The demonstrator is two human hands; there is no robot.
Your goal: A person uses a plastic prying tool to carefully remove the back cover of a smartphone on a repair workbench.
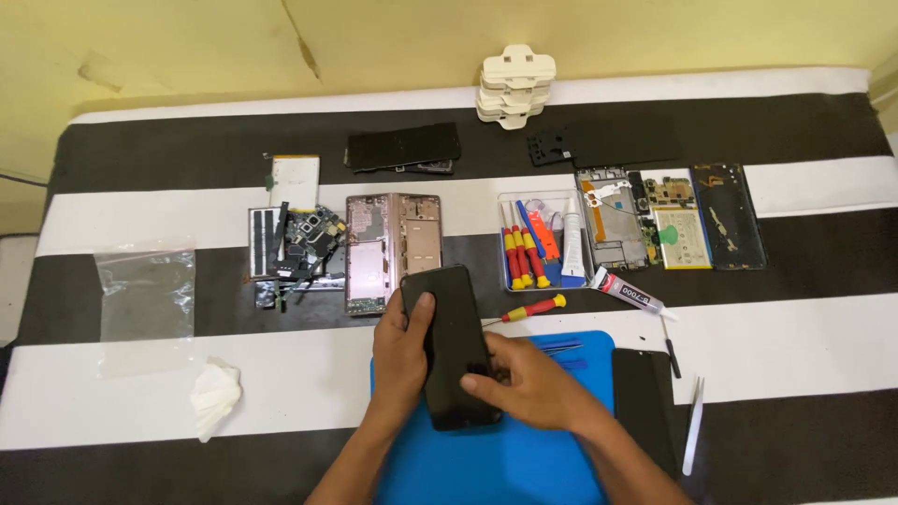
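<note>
Both hands grip a black phone [454, 346] over the blue mat [505, 458]: the left hand [400, 360] is wrapped around its left edge, and the right hand [524, 379] is closed on its lower right side. The phone appears unopened. Beyond the mat lie a pink opened phone [393, 248], a screwdriver [531, 308], and a tool tray [543, 243].

A red-and-yellow screwdriver [533, 308] lay beside a glue tube [627, 291]. A plastic bag [147, 292] and a crumpled tissue [216, 396] sat left.
</note>
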